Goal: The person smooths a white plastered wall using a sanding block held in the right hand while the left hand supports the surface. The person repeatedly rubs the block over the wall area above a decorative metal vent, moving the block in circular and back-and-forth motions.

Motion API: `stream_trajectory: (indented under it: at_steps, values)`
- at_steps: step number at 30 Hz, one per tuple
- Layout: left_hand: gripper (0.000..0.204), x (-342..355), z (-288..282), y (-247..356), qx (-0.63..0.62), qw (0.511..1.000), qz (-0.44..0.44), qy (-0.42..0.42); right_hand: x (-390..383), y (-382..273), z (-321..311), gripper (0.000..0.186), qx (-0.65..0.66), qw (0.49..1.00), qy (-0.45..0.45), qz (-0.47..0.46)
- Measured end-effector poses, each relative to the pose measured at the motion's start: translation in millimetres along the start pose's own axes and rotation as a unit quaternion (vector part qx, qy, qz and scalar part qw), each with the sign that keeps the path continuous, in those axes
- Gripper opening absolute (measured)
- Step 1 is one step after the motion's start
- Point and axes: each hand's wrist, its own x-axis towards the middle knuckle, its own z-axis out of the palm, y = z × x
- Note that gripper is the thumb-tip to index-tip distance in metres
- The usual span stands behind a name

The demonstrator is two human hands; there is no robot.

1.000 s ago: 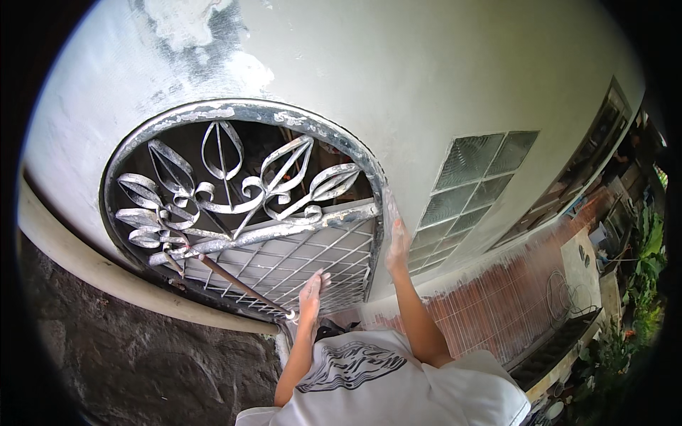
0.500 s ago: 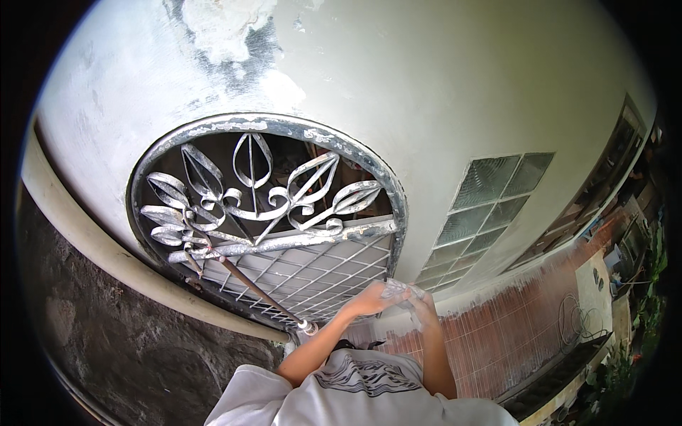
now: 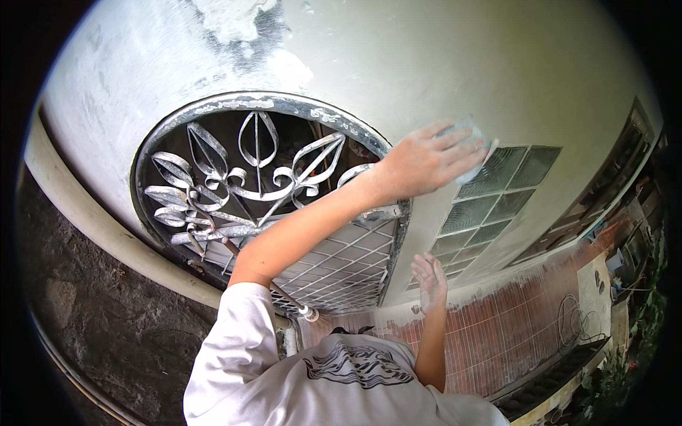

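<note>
My left hand (image 3: 433, 160) reaches up and across to the wall (image 3: 398, 71), above the glass-block panel. Under its fingers is a thin, dusty, pale grey sheet (image 3: 469, 153), which looks like sandpaper; it is held against or very near the wall, blurred by motion. My right hand (image 3: 430, 280), whitened with dust, is raised lower down in front of the wall. Its fingers are stretched upward with nothing visible in them. My left forearm hides part of the arched metal gate (image 3: 249, 231) with its flaking leaf-shaped scrollwork.
A glass-block panel (image 3: 490, 202) is set in the wall beside both hands. At left, a pale curved ledge (image 3: 106, 213) borders dark rough ground (image 3: 114, 312). A brown pole (image 3: 288, 297) leans at the gate. Reddish tiles (image 3: 490, 334) and a cable coil (image 3: 572, 319) lie right.
The hands were together low by the gate with the sheet between them. My left hand has swung up and right to the wall with it; my right hand has let go and opened.
</note>
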Motion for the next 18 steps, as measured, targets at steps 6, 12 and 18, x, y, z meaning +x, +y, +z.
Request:
stream_trajectory:
  at_steps: [6,12,18]
  values:
    - [0.064,-1,8,-62,0.175,0.973,0.038,-0.143,-4,14,-12,0.052,-0.010,1.000,-0.024,0.017]
    - [0.061,-16,3,-67,0.098,0.960,0.092,-0.244,-13,37,-37,0.053,-0.031,0.994,0.010,0.101]
    - [0.052,57,-23,-132,0.342,0.937,0.013,-0.067,-27,39,-36,0.050,-0.093,0.986,-0.037,0.133]
